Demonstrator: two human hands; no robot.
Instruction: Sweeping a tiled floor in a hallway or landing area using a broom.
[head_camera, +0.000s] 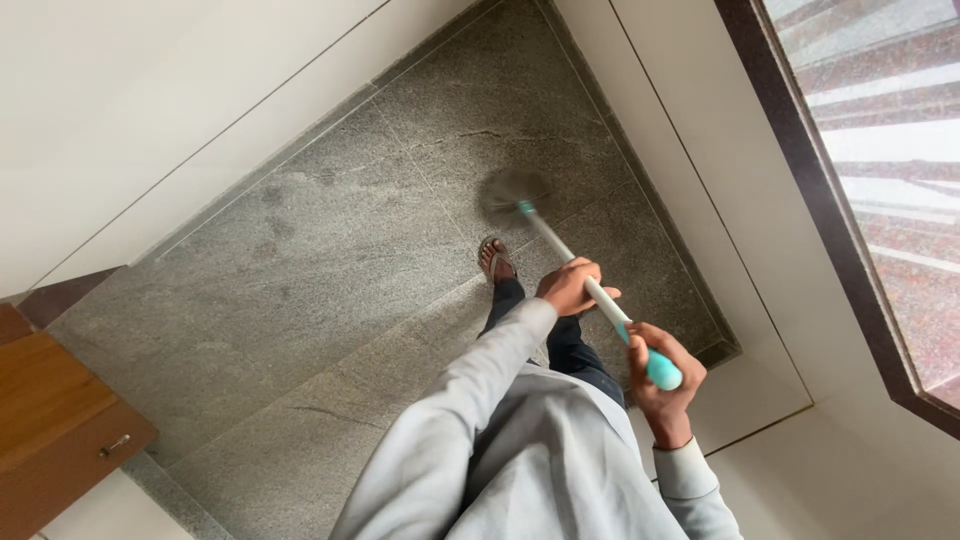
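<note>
Grey speckled stone makes up the floor (330, 250) under you, and the blurred round head of the mop (512, 193) rests on it just ahead of your sandalled foot (495, 260). Your left hand (570, 287) has its grip wrapped around the middle of the white pole, and your right hand (660, 375) has its grip clamped on the teal handle end, so the pole slants from near your chest down to the floor. White walls (700, 170) close in on both sides, narrowing the floor to a corner just beyond the mop head. A dark-framed window (860, 200) runs along your right, well apart from the pole. A wooden cabinet (60, 420) with a small metal handle sits at the left edge, well away from the mop.
</note>
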